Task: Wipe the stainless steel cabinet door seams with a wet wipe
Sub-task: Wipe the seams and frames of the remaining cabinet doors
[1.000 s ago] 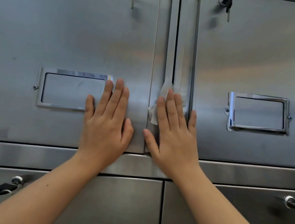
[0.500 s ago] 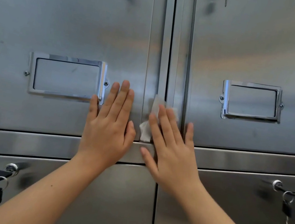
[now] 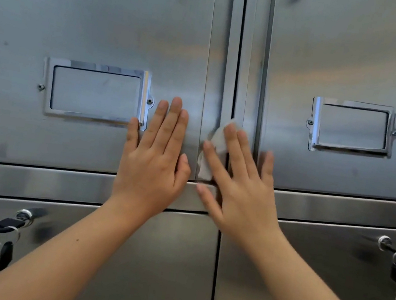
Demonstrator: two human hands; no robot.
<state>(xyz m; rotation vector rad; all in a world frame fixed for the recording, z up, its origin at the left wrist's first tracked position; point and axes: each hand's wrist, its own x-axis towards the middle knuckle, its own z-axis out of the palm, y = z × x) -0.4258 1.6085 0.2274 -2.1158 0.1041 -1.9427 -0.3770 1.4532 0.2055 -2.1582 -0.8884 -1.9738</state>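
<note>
Two stainless steel cabinet doors meet at a vertical seam (image 3: 239, 52) in the middle of the view. My right hand (image 3: 241, 183) lies flat over the lower end of that seam and presses a white wet wipe (image 3: 214, 147) against it. The wipe shows above and left of my fingers, the rest is hidden under my palm. My left hand (image 3: 156, 158) rests flat, fingers together, on the left door (image 3: 96, 15), just left of the seam. It holds nothing.
Each upper door carries a chrome label frame (image 3: 96, 92) (image 3: 352, 128). A horizontal steel rail (image 3: 339, 207) runs below the upper doors. The lower doors have locks with keys hanging at the left (image 3: 9, 231) and right (image 3: 395, 261).
My right hand and the wipe have slid down the central seam toward the bottom of the upper doors. The view has dropped, so the upper keys have left the frame. My left hand followed down slightly.
</note>
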